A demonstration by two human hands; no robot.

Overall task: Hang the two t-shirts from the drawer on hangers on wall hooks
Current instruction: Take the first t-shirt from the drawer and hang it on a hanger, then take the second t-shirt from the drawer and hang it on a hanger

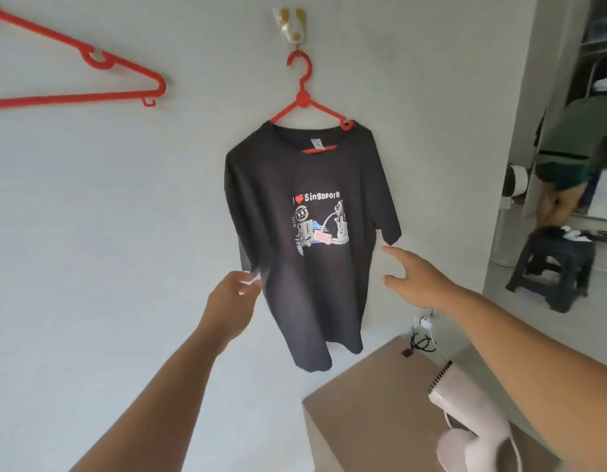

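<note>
T-shirt [305, 233] hem is pinched by left hand [232, 301] for straightening; right hand [414, 277] is spread wide, empty, beside it

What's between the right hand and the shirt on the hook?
Nothing visible. The right hand hangs open in clear air just right of the shirt, below its sleeve. The left hand is at the shirt's other edge.

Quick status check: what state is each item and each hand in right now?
Black t-shirt: on a red hanger, hanging from the wall hook.
Second red hanger: empty, against the wall.
Left hand: fingers pinching the shirt's edge.
Right hand: open, off the shirt.
Hair dryer: lying on the cabinet.
</note>
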